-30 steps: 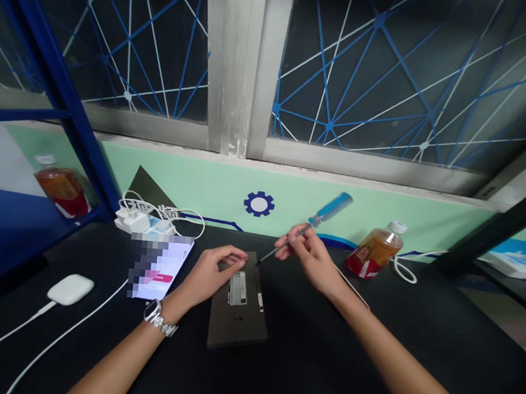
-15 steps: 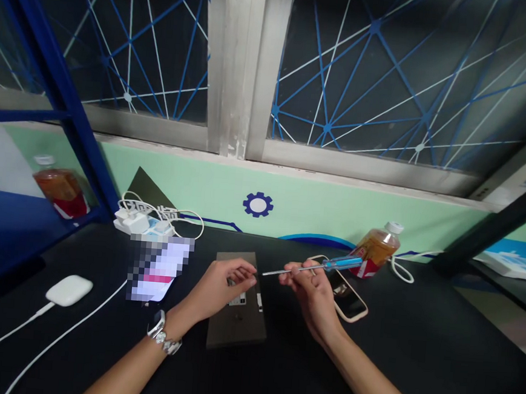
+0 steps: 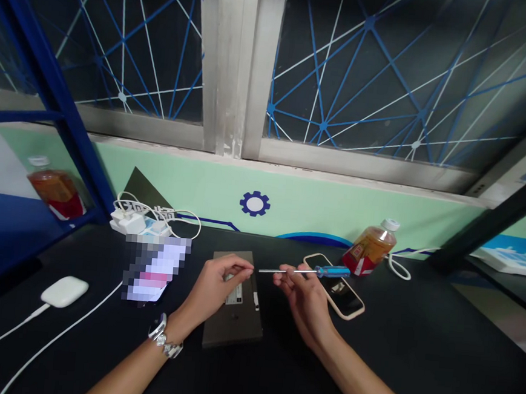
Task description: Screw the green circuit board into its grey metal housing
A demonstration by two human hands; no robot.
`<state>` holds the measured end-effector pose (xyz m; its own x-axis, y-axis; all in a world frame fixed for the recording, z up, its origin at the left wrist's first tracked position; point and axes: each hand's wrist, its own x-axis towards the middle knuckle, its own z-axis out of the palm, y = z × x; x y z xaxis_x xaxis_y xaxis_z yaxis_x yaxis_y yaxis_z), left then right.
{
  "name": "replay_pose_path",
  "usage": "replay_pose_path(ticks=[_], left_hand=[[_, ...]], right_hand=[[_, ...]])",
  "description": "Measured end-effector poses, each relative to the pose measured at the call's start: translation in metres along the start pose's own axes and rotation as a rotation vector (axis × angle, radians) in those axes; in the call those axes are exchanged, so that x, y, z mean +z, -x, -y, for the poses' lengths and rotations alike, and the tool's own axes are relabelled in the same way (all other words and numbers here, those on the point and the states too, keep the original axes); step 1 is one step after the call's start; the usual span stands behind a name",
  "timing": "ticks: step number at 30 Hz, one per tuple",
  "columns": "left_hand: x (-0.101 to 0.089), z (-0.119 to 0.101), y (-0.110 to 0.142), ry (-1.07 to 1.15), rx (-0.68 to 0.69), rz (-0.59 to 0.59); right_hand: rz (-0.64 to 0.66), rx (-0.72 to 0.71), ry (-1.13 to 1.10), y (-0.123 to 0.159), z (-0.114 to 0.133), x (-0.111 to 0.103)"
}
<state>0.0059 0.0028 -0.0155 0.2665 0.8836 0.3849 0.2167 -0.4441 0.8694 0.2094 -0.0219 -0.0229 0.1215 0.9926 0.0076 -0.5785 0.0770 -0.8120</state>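
My right hand (image 3: 307, 300) grips the metal shaft of a screwdriver (image 3: 335, 272) with a clear blue handle. The screwdriver lies nearly level, its tip pointing left, just short of my left fingertips. My left hand (image 3: 215, 281) is closed in a pinch at the same height; whatever is between thumb and finger is too small to make out. Under the left hand, a flat grey-brown rectangular device (image 3: 234, 331) with a white label rests on the black table. The hand hides part of its upper half and its label.
A phone in a pale case (image 3: 350, 302) lies just behind the right hand. Beyond it a drink bottle (image 3: 368, 251) leans by the wall. On the left are a lit, partly pixelated screen (image 3: 161, 274), a power strip with plugs (image 3: 137, 223), and a white earbud case (image 3: 64, 292) on a cable.
The screwdriver tip has left the device's edge and swung from steeply tilted to nearly level, with its handle lowered. My left hand has moved slightly nearer me, its fingers now pinched tighter.
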Motion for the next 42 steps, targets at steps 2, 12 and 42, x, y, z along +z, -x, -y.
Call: replay_pose_path(ticks=[2, 12, 42], left_hand=[[-0.014, -0.004, -0.003, -0.113, 0.082, 0.003], [-0.11, 0.045, -0.004, -0.631, 0.056, 0.21], [-0.021, 0.024, 0.009, -0.736, -0.068, 0.034]], right_hand=[[-0.026, 0.006, -0.017, -0.003, 0.003, -0.002], [0.031, 0.019, 0.078, -0.009, 0.014, -0.011], [0.247, 0.234, 1.714, -0.012, 0.031, -0.037]])
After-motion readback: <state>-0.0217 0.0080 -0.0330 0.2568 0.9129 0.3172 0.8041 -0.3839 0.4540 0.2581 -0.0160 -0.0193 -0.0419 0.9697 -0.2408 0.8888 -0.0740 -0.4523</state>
